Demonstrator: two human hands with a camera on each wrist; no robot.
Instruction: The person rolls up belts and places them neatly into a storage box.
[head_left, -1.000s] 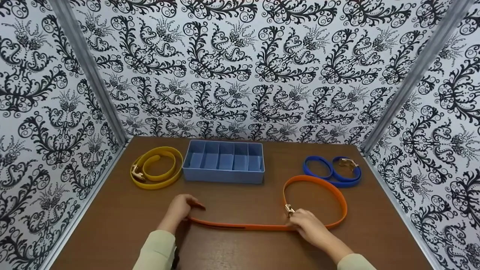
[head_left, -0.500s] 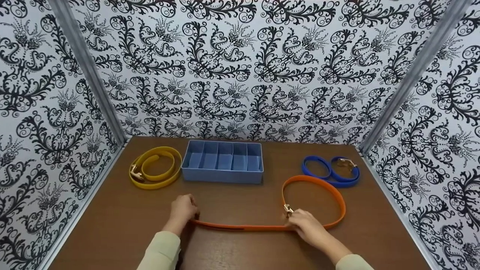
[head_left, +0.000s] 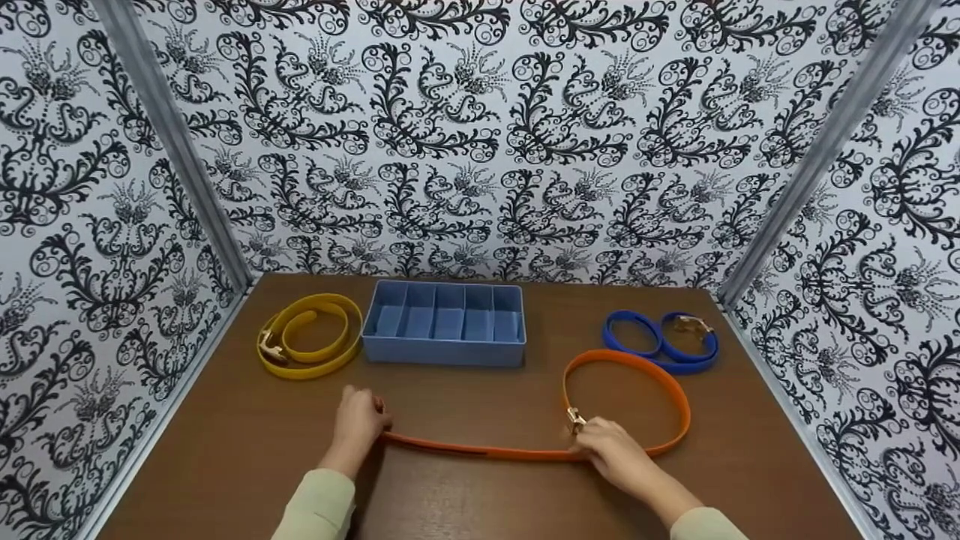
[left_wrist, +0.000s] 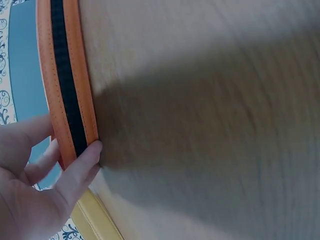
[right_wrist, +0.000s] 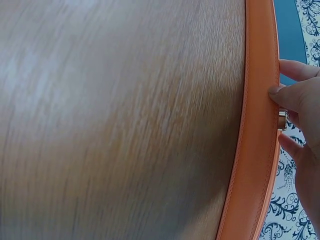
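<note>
An orange belt (head_left: 517,454) stands on its edge on the brown table, its right part curving round in a wide loop. At the left, my left hand (head_left: 360,420) pinches the belt near its free end; the tip is hidden by the fingers. The left wrist view shows a black strip (left_wrist: 69,75) running along the belt's inner face there. My right hand (head_left: 615,450) holds the straight run of the belt, right beside the gold buckle (head_left: 576,420). In the right wrist view, its fingers (right_wrist: 295,95) grip the belt's upper edge, with a bit of the buckle behind.
Behind the hands stands a blue-grey box (head_left: 444,352) with several compartments. A coiled yellow belt (head_left: 311,371) lies left of it, and a blue belt (head_left: 686,367) in two loops lies at the right, close behind the orange loop. Patterned walls (head_left: 480,187) enclose the table.
My left fingers, straighter a second ago with the belt's tip showing beyond them, have curled in around the end. That hand then shifted slightly left. The right hand has stayed in place.
</note>
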